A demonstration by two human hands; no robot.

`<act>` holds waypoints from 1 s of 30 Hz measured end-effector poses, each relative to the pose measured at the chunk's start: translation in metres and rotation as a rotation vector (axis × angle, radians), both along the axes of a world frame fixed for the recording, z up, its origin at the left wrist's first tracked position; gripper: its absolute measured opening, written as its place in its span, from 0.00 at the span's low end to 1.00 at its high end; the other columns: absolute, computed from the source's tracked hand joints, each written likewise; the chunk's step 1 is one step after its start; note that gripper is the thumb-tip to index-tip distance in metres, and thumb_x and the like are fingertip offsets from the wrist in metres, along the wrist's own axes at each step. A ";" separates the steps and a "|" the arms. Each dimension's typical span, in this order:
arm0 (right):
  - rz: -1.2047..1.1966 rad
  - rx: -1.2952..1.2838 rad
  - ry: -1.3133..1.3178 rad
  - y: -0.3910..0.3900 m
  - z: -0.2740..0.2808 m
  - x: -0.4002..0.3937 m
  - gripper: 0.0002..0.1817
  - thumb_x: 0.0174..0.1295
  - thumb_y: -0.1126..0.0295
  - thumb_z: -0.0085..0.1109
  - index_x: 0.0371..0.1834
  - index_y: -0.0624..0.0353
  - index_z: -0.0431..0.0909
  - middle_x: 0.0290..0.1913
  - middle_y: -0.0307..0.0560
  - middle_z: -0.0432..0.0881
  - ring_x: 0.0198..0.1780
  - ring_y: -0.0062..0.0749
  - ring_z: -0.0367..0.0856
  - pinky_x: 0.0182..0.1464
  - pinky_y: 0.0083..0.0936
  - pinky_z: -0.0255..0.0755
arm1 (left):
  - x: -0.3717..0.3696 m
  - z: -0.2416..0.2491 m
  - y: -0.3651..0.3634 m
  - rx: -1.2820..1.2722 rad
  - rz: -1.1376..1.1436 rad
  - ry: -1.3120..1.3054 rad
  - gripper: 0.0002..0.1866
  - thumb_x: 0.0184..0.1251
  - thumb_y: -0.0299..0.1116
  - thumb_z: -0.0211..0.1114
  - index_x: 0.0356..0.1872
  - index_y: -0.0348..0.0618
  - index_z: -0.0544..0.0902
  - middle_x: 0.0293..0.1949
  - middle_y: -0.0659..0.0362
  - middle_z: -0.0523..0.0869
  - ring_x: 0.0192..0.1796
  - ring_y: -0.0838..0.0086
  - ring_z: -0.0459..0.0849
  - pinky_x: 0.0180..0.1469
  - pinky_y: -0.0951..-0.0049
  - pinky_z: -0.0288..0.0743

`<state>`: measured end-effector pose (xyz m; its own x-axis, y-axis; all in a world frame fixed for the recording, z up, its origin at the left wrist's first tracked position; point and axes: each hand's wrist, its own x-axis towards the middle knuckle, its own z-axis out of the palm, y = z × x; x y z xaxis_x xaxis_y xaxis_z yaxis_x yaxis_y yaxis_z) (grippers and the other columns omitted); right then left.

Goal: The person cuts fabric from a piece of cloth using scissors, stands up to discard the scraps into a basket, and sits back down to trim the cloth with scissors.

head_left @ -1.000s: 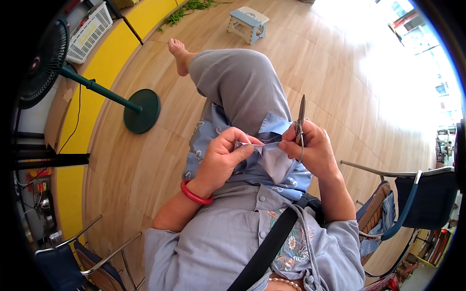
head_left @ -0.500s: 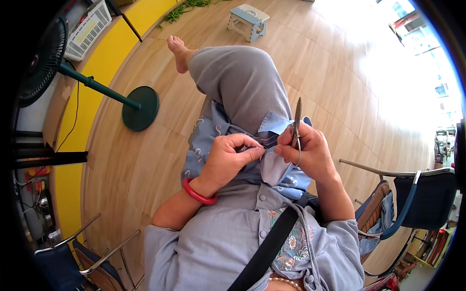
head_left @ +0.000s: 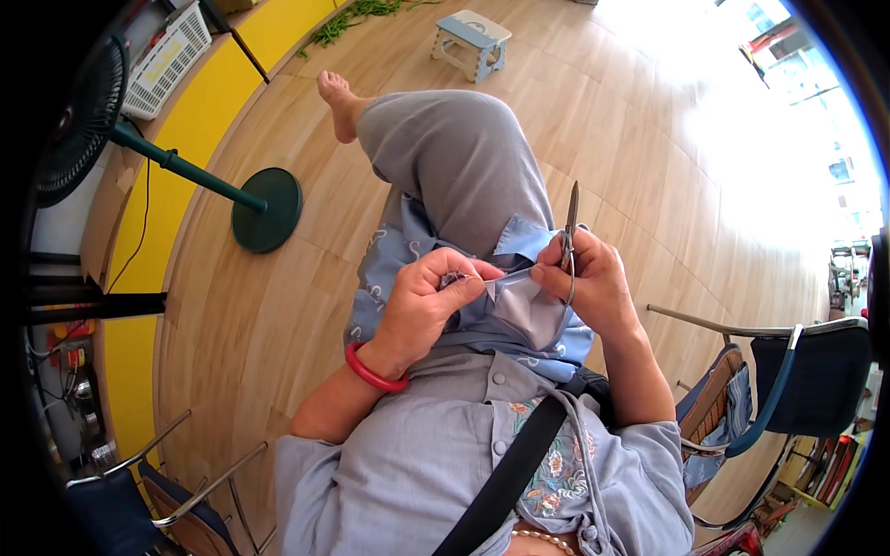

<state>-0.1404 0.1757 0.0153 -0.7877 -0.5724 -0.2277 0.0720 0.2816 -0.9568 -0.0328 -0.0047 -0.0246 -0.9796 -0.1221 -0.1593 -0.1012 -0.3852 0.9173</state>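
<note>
Blue patterned cloth (head_left: 394, 264) lies over my lap, with a pale greyish piece (head_left: 530, 313) of fabric between my hands. My left hand (head_left: 428, 295), with a red bangle above its wrist, pinches the fabric's edge between thumb and fingertips. In my right hand (head_left: 590, 283) a pair of scissors (head_left: 571, 218) hangs on the fingers, its blades together and pointing away from me. The thumb and index finger of that hand also pinch the fabric's edge. A light-blue frayed flap (head_left: 521, 238) lies just beyond.
A green standing fan (head_left: 267, 209) is at the left, beside yellow cabinets (head_left: 211, 111) with a white basket (head_left: 169, 60). Farther ahead stands a small folding stool (head_left: 471, 42). Chairs are at the lower left (head_left: 116, 510) and at the right (head_left: 811, 380).
My left hand has moved slightly left, away from my right hand, and the fabric edge between them is stretched out more. The scissors have shifted slightly and stay in my right hand.
</note>
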 end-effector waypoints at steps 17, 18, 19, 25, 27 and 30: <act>-0.151 -0.299 0.146 0.011 0.003 -0.003 0.16 0.55 0.60 0.65 0.31 0.62 0.73 0.28 0.40 0.78 0.30 0.20 0.75 0.34 0.18 0.69 | -0.004 -0.004 -0.006 0.236 -0.189 0.229 0.03 0.66 0.27 0.57 0.32 0.43 0.73 0.52 0.42 0.78 0.57 0.63 0.76 0.63 0.63 0.65; -0.080 -0.338 0.184 0.020 0.002 -0.006 0.26 0.57 0.45 0.56 0.31 0.63 0.73 0.29 0.42 0.78 0.30 0.22 0.74 0.33 0.19 0.68 | -0.004 -0.005 -0.007 0.236 -0.187 0.229 0.03 0.66 0.27 0.57 0.32 0.43 0.73 0.52 0.42 0.78 0.57 0.63 0.76 0.63 0.63 0.65; 0.116 -0.200 0.202 0.035 0.011 -0.011 0.33 0.59 0.38 0.45 0.28 0.63 0.75 0.26 0.43 0.78 0.27 0.23 0.74 0.29 0.18 0.66 | -0.004 -0.005 -0.007 0.241 -0.193 0.237 0.03 0.66 0.27 0.57 0.32 0.43 0.73 0.52 0.41 0.78 0.57 0.64 0.76 0.63 0.63 0.64; 0.492 -0.071 -0.531 0.035 0.025 0.025 0.36 0.61 0.36 0.43 0.16 0.61 0.71 0.18 0.44 0.75 0.16 0.22 0.71 0.18 0.15 0.64 | -0.005 -0.005 -0.006 0.261 -0.241 0.281 0.03 0.68 0.28 0.56 0.33 0.43 0.73 0.52 0.43 0.78 0.56 0.67 0.76 0.62 0.68 0.66; 0.497 -0.056 -0.588 0.031 0.020 0.029 0.36 0.61 0.35 0.43 0.17 0.61 0.71 0.17 0.43 0.74 0.16 0.21 0.71 0.18 0.15 0.64 | -0.005 -0.005 -0.007 0.282 -0.263 0.298 0.02 0.68 0.26 0.55 0.34 0.42 0.72 0.53 0.45 0.78 0.56 0.70 0.76 0.61 0.72 0.66; 0.496 -0.029 -0.659 0.030 0.019 0.028 0.35 0.61 0.35 0.43 0.19 0.61 0.70 0.16 0.41 0.73 0.15 0.20 0.71 0.17 0.15 0.63 | -0.004 -0.006 -0.009 0.253 -0.285 0.288 0.03 0.69 0.27 0.54 0.33 0.42 0.72 0.53 0.45 0.79 0.55 0.71 0.76 0.59 0.73 0.67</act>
<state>-0.1125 0.2053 0.0340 -0.1517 -0.8316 -0.5342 0.4950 0.4039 -0.7693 -0.0372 -0.0134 -0.0305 -0.9772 0.1653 0.1331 0.0092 -0.5936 0.8047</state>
